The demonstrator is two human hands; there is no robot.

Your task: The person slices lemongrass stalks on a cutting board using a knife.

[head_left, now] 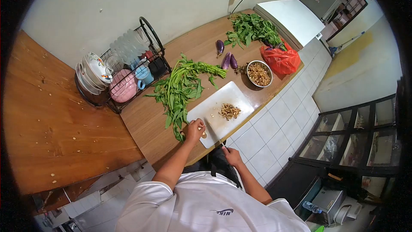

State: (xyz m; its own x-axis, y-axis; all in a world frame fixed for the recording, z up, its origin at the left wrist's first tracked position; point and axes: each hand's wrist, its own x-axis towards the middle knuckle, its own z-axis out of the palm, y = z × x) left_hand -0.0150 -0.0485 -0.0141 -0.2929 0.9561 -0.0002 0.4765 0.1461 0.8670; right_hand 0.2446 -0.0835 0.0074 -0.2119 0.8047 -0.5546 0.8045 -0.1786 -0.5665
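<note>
My right hand (232,156) grips the handle of a kitchen knife (213,131), its blade lying across the near left part of a white cutting board (237,91). My left hand (196,129) is closed at the board's left edge, beside the blade. A small pale brown piece of food (203,135) shows at its fingers; its kind is too small to make out. Farther right on the board sits a heap of chopped brown-and-cream bits (229,111). Beyond the board, a metal bowl (271,74) holds more chopped brown pieces.
Leafy green stems (184,81) lie left of the board. Purple eggplants (226,61), more greens (253,28) and a red plastic bag (281,60) are farther back. A black dish rack (148,32) with bowls and cups stands at the left. The table's near edge borders the tiled floor.
</note>
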